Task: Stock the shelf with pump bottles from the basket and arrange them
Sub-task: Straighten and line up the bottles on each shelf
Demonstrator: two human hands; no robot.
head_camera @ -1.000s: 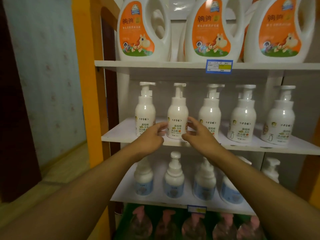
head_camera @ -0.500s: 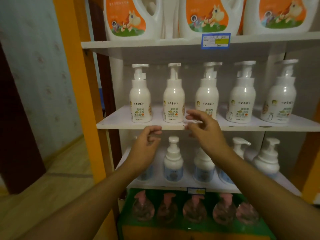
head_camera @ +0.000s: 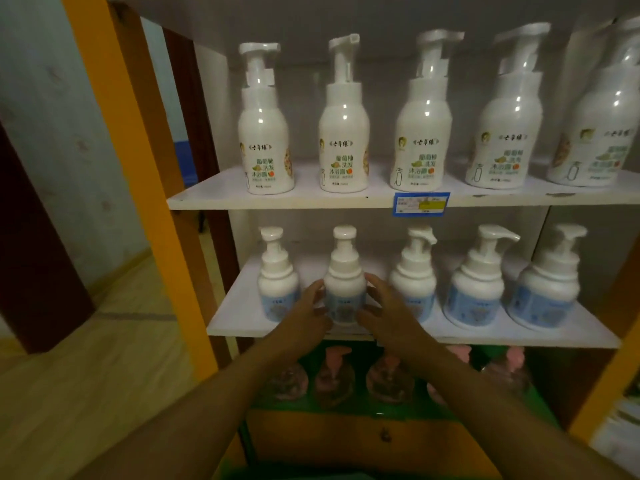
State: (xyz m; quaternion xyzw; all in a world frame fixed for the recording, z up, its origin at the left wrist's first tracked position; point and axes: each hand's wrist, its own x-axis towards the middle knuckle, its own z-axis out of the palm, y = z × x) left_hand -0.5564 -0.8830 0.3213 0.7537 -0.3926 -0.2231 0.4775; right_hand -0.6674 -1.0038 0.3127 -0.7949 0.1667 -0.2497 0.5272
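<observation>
Hands cup a blue-label pump bottle (head_camera: 344, 285) near the front-left edge of the lower shelf (head_camera: 485, 332): left hand (head_camera: 304, 315) and right hand (head_camera: 388, 311) curl round its sides. Smooth plastic, probably slippery and top-heavy; gripping the wide body looks safest.

Your hands (head_camera: 346, 313) cover the lower label of the blue-labelled bottle (head_camera: 344, 271). The rightmost upper bottle (head_camera: 602, 133) is cut by the edge, and the pink-pump bottles (head_camera: 334, 375) below are blurred behind your forearms.

Dim room from my feed.
I see a yellow post (head_camera: 138, 188), pale patterned wall (head_camera: 59, 140), wooden floor (head_camera: 86, 375).
</observation>
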